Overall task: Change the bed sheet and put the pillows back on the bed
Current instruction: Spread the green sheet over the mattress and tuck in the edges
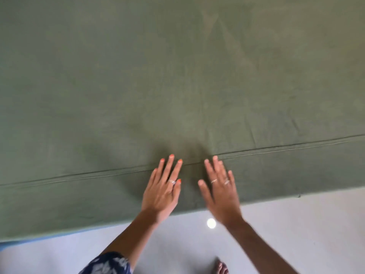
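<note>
Two bare hands are laid flat, fingers straight and spread | left hand (161, 194) and right hand (221, 194) side by side, apart | plain olive-green cotton bed sheet (177, 76) spread beneath and beyond both | fingertips reach its stitched seam (276, 150) | pale glossy floor (296, 224) lies behind the wrists

Pale floor (296, 234), bright light spot (211, 223), bare foot (221, 266).

Bed sheet (177, 76): spread over the bed, filling the upper and middle view, its near side hanging down to the floor (296, 234). Left hand (162, 192) and right hand (221, 194): side by side at the near edge, fingers reaching the seam (79, 177). Bare foot (221, 266): on the floor, below the right hand.
</note>
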